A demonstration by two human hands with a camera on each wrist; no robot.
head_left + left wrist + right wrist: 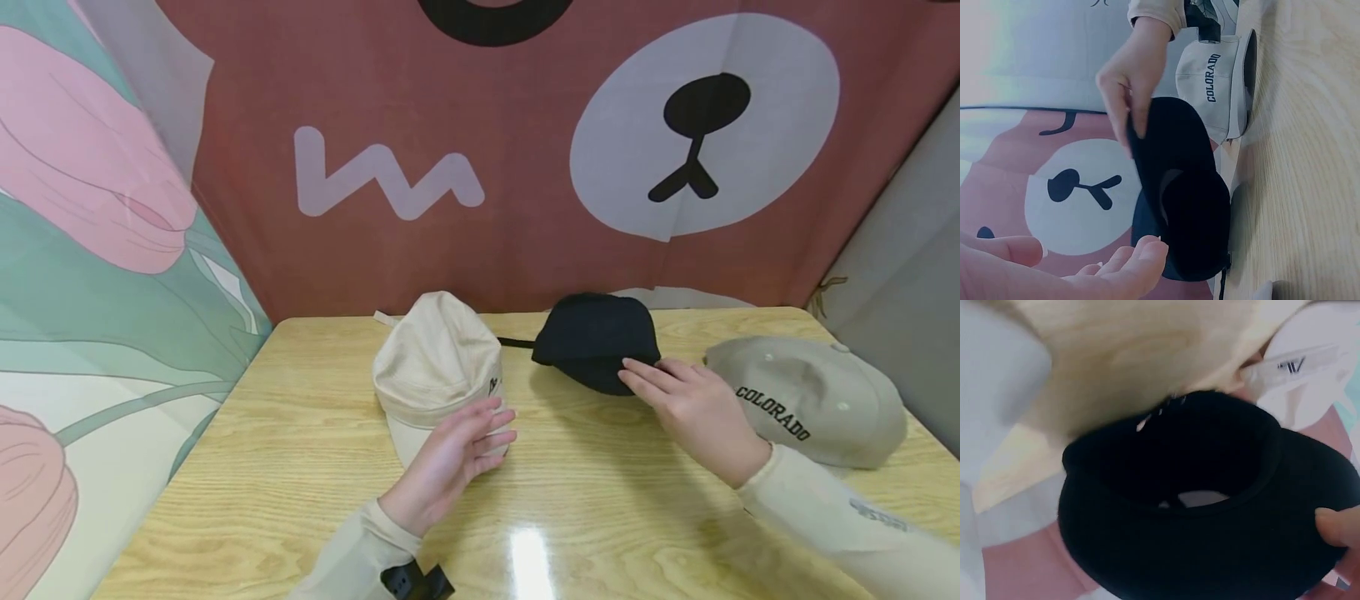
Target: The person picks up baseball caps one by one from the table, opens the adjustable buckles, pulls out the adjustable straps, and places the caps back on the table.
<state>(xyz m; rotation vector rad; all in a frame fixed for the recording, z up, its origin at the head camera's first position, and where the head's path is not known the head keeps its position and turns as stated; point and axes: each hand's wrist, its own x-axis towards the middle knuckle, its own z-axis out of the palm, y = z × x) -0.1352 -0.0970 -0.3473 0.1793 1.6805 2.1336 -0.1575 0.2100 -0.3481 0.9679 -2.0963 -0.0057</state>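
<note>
My right hand pinches the brim of a black cap between thumb and fingers. In the left wrist view the black cap is tilted with its hollow inside showing, its lower edge close to the tabletop. The right wrist view shows my thumb on top of the brim. My left hand hovers in front of a cream cap, fingers extended and parted, overlapping its brim. No object sits in the left hand. The cream cap stands at the back, small dark lettering on its front.
A beige cap lettered COLORADO rests at the right end of the wooden table, beside my right forearm. A thin black strap extends left from the black cap. Behind the table hangs a reddish-brown cartoon cloth.
</note>
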